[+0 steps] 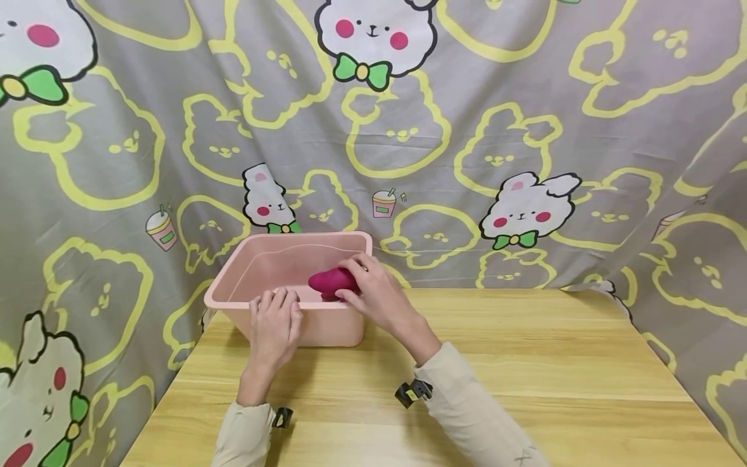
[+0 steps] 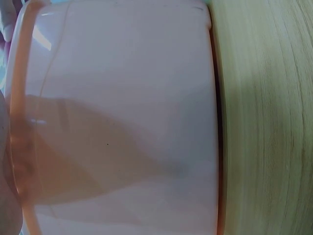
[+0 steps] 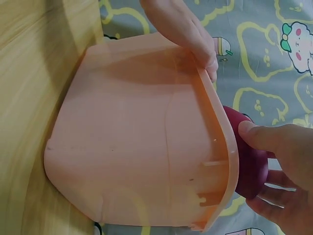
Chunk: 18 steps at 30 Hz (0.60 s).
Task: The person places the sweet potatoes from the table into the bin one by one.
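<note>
A pink plastic bin (image 1: 332, 327) stands on the table, its open top facing up. My left hand (image 1: 274, 327) grips the near rim with its fingers bent over the edge; in the right wrist view that hand (image 3: 188, 32) shows at the rim too. My right hand (image 1: 373, 292) holds a smooth, rounded magenta thing (image 1: 331, 281), thumb on one side and fingers on the other. The magenta thing is at the bin's right side, by the rim, and partly hidden by the hand. In the left wrist view the bin's wall (image 2: 137, 98) fills most of the picture.
The wooden table (image 1: 525, 370) extends to the right of the bin and in front of it. A grey curtain (image 1: 420, 155) with cartoon rabbits hangs behind and along both sides. Black straps (image 1: 413, 393) sit at the sleeve cuffs.
</note>
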Motion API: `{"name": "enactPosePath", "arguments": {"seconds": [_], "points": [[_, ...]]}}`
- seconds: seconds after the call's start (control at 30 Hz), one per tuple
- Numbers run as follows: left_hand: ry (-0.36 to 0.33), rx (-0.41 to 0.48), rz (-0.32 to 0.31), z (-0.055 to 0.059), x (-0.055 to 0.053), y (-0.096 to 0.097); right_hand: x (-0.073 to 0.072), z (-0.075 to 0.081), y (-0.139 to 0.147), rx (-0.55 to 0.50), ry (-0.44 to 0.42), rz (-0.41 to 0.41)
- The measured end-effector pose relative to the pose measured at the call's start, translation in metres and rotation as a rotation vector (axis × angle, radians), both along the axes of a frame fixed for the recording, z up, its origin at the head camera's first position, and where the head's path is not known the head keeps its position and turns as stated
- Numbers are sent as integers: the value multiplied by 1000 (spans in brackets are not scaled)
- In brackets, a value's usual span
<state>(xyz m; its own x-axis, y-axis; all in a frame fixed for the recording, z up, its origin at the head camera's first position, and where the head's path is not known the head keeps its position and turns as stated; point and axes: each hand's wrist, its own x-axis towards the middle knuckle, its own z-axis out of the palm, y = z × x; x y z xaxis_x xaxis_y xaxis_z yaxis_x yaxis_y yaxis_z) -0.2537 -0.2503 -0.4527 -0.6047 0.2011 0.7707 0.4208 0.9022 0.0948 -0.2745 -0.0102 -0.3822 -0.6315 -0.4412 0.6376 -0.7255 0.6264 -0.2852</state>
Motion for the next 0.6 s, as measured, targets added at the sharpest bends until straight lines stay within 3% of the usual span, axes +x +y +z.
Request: {"name": "enactPosePath", "arguments": {"seconds": [0.6], "points": [[-25, 4, 5, -2, -1, -2, -4, -9, -7, 18, 0, 42]]}}
